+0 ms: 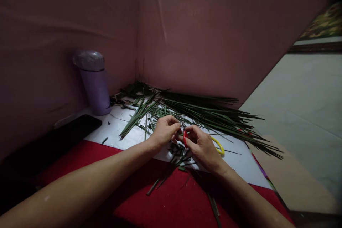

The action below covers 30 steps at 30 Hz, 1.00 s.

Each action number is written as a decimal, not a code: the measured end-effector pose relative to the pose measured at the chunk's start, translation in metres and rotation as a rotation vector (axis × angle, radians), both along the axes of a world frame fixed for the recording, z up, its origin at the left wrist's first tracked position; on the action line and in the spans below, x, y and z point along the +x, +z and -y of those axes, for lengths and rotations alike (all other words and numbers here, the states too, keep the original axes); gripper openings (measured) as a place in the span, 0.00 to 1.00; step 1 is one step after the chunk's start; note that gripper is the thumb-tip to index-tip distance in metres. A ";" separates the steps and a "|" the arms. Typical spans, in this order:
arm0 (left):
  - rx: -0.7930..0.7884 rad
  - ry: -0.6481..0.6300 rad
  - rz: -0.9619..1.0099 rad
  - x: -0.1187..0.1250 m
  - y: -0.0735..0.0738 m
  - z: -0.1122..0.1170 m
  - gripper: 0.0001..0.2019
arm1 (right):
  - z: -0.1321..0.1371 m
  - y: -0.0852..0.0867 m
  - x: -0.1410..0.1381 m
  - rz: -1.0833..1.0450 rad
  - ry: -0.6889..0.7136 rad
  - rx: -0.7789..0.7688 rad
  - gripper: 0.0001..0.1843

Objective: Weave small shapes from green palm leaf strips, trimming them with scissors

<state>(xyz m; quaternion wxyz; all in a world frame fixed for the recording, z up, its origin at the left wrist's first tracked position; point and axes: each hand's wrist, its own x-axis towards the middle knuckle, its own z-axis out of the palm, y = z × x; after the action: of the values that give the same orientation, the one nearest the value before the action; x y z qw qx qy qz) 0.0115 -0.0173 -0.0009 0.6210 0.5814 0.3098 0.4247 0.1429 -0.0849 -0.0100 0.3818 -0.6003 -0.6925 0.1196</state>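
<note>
Over the white sheet, my left hand (pixel 166 129) is closed in a pinch on what looks like a thin green leaf strip, mostly hidden by the fingers. Close beside it, my right hand (pixel 204 148) is closed around red-handled scissors (pixel 185 139); their blades can hardly be made out. Under and behind both hands lie many cut green leaf pieces (pixel 177 151). Partly behind my right hand, a yellow loop (pixel 219 146) rests on the sheet; what it belongs to is hidden.
Long leaves (pixel 213 114) spread along the back right, with a smaller bundle (pixel 139 117) left of centre. A purple tumbler (pixel 94 89) stands at left near a dark flat object (pixel 88 124). Pink walls (pixel 192 35) enclose the back. White sheet (pixel 240 164) covers red cloth (pixel 128 192).
</note>
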 end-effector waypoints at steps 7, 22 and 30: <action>0.005 0.004 0.003 0.000 -0.001 -0.001 0.03 | -0.003 -0.004 -0.003 -0.114 0.008 -0.005 0.07; 0.036 0.102 -0.042 -0.004 0.003 0.002 0.04 | -0.010 0.001 0.034 0.454 -0.314 0.063 0.13; 0.159 -0.070 0.036 -0.003 0.008 0.007 0.04 | -0.006 -0.008 -0.010 -0.411 0.098 -0.057 0.06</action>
<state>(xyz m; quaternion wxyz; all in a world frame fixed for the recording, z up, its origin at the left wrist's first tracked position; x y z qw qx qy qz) 0.0081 -0.0245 0.0072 0.5929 0.6315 0.2433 0.4364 0.1326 -0.0792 -0.0184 0.4915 -0.5394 -0.6248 0.2775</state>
